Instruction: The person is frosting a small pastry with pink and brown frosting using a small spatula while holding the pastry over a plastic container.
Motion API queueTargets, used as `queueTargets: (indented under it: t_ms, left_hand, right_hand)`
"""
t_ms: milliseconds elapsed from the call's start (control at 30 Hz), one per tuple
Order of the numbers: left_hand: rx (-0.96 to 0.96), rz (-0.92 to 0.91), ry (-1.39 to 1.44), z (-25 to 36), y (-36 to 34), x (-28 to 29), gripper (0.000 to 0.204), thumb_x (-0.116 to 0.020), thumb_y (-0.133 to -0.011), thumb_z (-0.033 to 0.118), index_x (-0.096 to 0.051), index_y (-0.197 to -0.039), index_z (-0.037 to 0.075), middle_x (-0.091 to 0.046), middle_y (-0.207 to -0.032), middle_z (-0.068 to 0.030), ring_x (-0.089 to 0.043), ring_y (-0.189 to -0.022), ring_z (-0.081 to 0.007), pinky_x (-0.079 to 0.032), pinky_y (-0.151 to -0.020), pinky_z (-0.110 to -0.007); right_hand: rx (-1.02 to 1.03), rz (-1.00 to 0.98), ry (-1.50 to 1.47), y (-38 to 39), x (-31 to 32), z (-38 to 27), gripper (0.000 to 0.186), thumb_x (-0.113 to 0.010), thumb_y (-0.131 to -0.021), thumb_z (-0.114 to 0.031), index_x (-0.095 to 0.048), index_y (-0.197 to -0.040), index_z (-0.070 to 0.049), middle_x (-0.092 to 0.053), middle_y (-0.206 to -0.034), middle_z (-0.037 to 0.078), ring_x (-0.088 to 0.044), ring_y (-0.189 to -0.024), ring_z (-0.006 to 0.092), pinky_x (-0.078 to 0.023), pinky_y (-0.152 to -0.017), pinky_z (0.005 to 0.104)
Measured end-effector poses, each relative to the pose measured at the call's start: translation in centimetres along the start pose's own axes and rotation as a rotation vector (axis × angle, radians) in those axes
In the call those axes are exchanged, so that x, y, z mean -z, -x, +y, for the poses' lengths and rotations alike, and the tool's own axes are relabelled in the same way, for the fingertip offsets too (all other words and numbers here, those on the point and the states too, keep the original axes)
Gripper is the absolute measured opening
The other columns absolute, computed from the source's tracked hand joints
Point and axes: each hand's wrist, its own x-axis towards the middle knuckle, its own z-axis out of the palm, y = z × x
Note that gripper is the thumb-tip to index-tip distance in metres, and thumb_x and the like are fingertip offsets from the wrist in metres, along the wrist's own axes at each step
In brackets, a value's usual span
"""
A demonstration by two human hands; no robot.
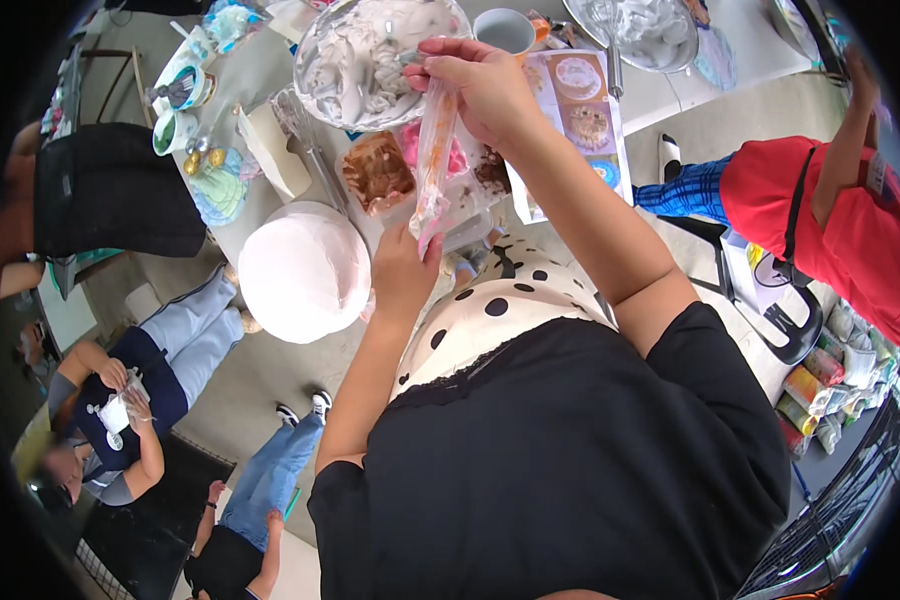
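A clear piping bag [435, 150] with orange and pink smears inside hangs stretched between my two hands. My right hand [480, 88] pinches its upper end, over the edge of a large glass bowl of whipped cream [360, 55]. Lower down, my left hand [406, 268] grips the other end, where a pink part shows between the fingers. Just left of that hand stands a round cake [305, 270] covered in smooth white. Behind the bag are a container of brown cream [377, 170] and some bright pink cream [455, 158], partly hidden.
A printed sheet with cake pictures [574, 125] lies right of the containers. A grey mug [506, 32] and a metal bowl of white cream [652, 35] with a whisk [613, 50] stand farther back. Small tubs [174, 132] are at the left. Other people stand around.
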Motion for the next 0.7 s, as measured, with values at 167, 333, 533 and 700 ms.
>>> queueTargets:
  t_ms: [167, 333, 533, 700]
  left_hand:
    - [-0.029, 0.095, 0.004, -1.2, -0.6, -3.8, 0.038, -0.069, -0.068, 0.014, -0.055, -0.102, 0.005, -0.057, -0.092, -0.0129, -0.053, -0.085, -0.032, -0.045, -0.074, -0.037]
    - [-0.033, -0.053, 0.068, -1.6, -1.7, -4.9, 0.041, -0.067, -0.066, 0.012, -0.055, -0.105, 0.008, -0.057, -0.093, -0.0105, -0.051, -0.091, -0.0313, -0.043, -0.077, -0.037]
    - [0.259, -0.07, 0.401, -1.9, -2.5, -4.2, 0.022, -0.064, -0.074, 0.012, -0.062, -0.094, 0.003, -0.062, -0.08, -0.0099, -0.059, -0.073, -0.0255, -0.047, -0.066, -0.033]
    - [0.389, -0.062, 0.822, -2.0, -2.2, -2.4, 0.017, -0.063, -0.079, 0.011, -0.063, -0.093, 0.0, -0.06, -0.071, -0.0008, -0.052, -0.062, -0.0064, -0.042, -0.058, -0.021]
  right_hand:
    - [0.052, -0.013, 0.06, 0.9, 0.2, -0.3, 0.02, -0.054, -0.081, 0.004, -0.053, -0.101, 0.009, -0.058, -0.094, 0.016, -0.062, -0.082, 0.0225, -0.052, -0.078, 0.0314]
    - [0.045, -0.015, 0.135, 1.6, 0.9, -0.7, 0.02, -0.052, -0.082, 0.003, -0.054, -0.101, 0.009, -0.06, -0.093, 0.016, -0.063, -0.083, 0.0222, -0.052, -0.079, 0.031]
    - [0.129, -0.016, 0.13, 1.5, 1.9, -1.3, 0.02, -0.052, -0.082, 0.002, -0.054, -0.102, 0.008, -0.06, -0.09, 0.015, -0.063, -0.082, 0.022, -0.052, -0.077, 0.0306]
    - [0.168, 0.011, 0.087, 1.1, 2.2, -1.9, 0.021, -0.052, -0.083, 0.002, -0.054, -0.103, 0.007, -0.06, -0.091, 0.014, -0.063, -0.082, 0.0216, -0.053, -0.076, 0.0299]
